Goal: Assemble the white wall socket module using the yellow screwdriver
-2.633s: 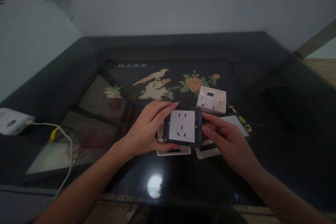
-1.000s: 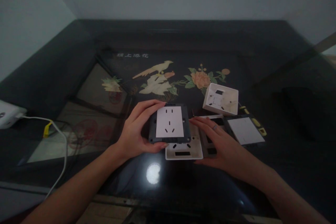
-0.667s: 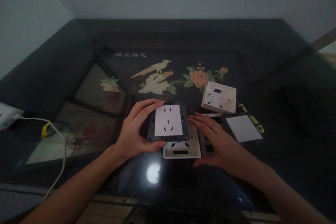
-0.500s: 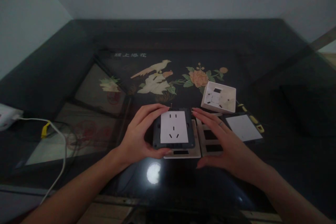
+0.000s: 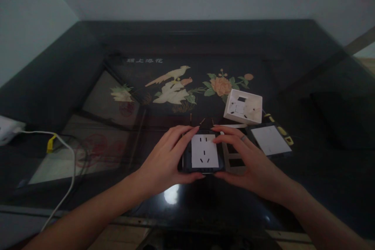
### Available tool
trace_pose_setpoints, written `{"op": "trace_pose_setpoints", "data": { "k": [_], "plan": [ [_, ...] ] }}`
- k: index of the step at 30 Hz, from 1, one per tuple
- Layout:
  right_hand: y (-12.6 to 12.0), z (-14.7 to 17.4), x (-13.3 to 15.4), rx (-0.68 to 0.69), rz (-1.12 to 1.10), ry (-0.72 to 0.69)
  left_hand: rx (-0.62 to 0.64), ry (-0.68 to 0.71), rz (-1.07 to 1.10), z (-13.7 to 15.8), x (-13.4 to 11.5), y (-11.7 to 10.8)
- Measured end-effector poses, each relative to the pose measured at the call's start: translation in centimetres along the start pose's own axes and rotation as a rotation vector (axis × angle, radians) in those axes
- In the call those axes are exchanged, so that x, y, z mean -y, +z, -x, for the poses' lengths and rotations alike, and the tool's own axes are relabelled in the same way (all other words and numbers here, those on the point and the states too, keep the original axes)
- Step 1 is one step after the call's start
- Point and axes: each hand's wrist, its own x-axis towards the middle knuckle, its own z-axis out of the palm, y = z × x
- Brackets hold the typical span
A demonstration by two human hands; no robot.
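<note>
A wall socket (image 5: 204,160) with a white face and dark surround lies face up near the table's front. My left hand (image 5: 161,158) grips its left side, thumb along the near edge and fingers on the far edge. On the opposite side, my right hand (image 5: 252,156) holds it the same way, with one fingertip on the white face. Just beyond the fingertips are a screw (image 5: 191,117) and two more screws. Partly under my right hand is a pale frame plate (image 5: 236,169) with dark openings. What lies beneath the socket is hidden.
An open white mounting box (image 5: 243,107) sits at the right, behind a dark-edged plate with a white face (image 5: 271,140). A yellow-and-black screwdriver (image 5: 283,134) lies beside them. At the far left, a white cable (image 5: 72,172) runs from a white plug block (image 5: 8,129).
The socket has moved right and slightly nearer, now covering the white frame visible under it before. My right hand has closed onto its right side. More screws show beyond the fingers.
</note>
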Motion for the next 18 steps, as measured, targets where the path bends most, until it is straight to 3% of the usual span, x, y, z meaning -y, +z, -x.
{"op": "trace_pose_setpoints", "data": {
  "k": [11, 18],
  "plan": [
    [0.25, -0.03, -0.14, 0.050, 0.026, 0.012, 0.122, -0.135, 0.068, 0.68, -0.66, -0.04],
    [0.25, -0.13, -0.46, 0.069, 0.060, -0.006, 0.135, -0.137, 0.117, 0.70, -0.21, -0.05]
  ]
}}
